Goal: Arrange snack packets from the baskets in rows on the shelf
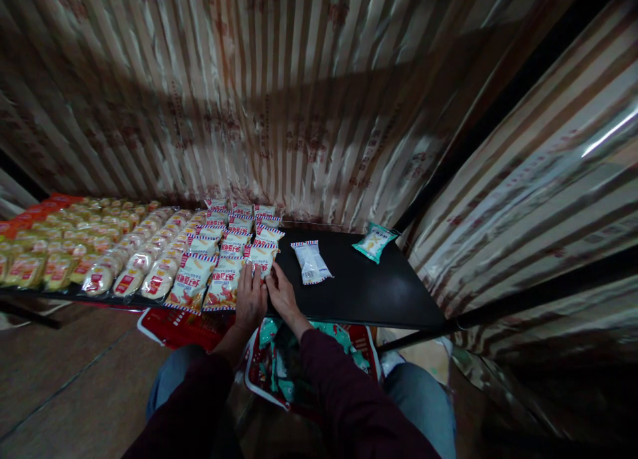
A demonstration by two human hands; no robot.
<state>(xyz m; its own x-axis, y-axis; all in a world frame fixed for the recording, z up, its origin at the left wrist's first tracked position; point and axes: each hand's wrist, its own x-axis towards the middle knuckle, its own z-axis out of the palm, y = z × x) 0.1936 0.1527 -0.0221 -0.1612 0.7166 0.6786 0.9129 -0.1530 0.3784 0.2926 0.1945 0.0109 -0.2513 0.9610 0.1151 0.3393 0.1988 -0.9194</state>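
— Looking at the front packet (261, 258) by the hands: where does it lie, and how do the fingers stand?
— On the black shelf (359, 293), near its front edge, the last one in its column. The left hand (250, 301) lies over it and its neighbour, fingers flat and close together. The right hand (282, 293) has its fingertips at the lower corner; pinching or only pressing, I cannot tell
— How would it handle?
— Light, I judge: a puffed pouch of slick, crinkly film, with contents that crush easily. It is best taken by a sealed edge
— And the counts?
— Two lie loose on the bare shelf, one white packet (310, 262) and one green packet (373, 242). A red basket (172, 327) shows below. The rowed packets are too many and too blurred to count
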